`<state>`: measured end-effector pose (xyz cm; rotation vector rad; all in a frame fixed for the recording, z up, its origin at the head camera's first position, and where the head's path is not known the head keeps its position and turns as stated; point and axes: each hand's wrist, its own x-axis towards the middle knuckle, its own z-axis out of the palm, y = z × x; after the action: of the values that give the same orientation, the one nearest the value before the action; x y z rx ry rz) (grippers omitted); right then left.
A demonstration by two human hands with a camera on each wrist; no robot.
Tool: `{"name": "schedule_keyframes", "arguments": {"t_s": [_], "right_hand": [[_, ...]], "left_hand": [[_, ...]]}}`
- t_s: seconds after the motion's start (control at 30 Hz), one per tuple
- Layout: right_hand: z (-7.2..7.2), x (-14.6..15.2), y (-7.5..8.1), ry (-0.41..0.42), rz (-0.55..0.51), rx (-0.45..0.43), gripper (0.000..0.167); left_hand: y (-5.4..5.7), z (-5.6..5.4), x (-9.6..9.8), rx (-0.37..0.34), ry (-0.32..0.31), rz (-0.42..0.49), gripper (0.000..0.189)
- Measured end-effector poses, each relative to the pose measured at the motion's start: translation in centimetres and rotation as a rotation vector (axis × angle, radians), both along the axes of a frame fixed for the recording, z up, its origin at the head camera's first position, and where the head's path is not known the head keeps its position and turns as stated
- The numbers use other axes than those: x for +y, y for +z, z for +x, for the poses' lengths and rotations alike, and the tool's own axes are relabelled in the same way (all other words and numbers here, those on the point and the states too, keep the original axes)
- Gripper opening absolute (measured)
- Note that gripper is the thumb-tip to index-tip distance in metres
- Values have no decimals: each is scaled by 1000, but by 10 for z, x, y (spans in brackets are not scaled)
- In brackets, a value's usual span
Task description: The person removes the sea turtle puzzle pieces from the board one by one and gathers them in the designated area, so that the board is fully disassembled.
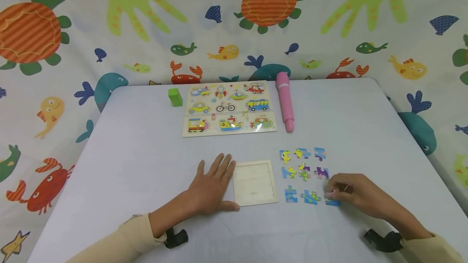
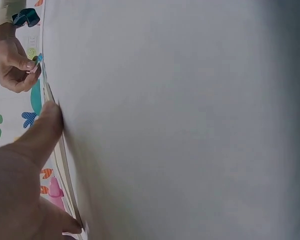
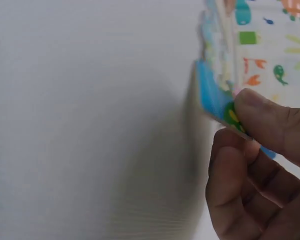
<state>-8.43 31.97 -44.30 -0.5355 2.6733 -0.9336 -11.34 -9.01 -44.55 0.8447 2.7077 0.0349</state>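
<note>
My left hand [image 1: 212, 190] lies flat with fingers spread, fingertips and thumb along the left side of a square wooden puzzle tray [image 1: 253, 163]. Its bare wooden inside shows in the head view. Between thumb and forefinger, my right hand [image 1: 360, 194] pinches a jigsaw piece [image 3: 212, 92] with blue and green print, seen tilted up off the table in the right wrist view. Several other jigsaw pieces [image 1: 310, 197] lie in loose rows between the tray and the right hand. The fingers partly cover the held piece.
Farther back lies a wooden vehicle puzzle board [image 1: 219, 115]. A green block [image 1: 175, 97] stands left of it, and a pink pen-shaped object [image 1: 286, 102] lies to its right. A sea-animal print cloth [image 1: 146, 60] hangs behind the white table [image 1: 120, 145].
</note>
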Motion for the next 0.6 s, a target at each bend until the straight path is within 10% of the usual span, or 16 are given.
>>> {"name": "schedule_keyframes", "arguments": {"t_s": [0.6], "right_hand": [[13,-18,-12,-80,323,99,23]], "left_hand": [[-6,2,2,-41,-4,16,115]]}}
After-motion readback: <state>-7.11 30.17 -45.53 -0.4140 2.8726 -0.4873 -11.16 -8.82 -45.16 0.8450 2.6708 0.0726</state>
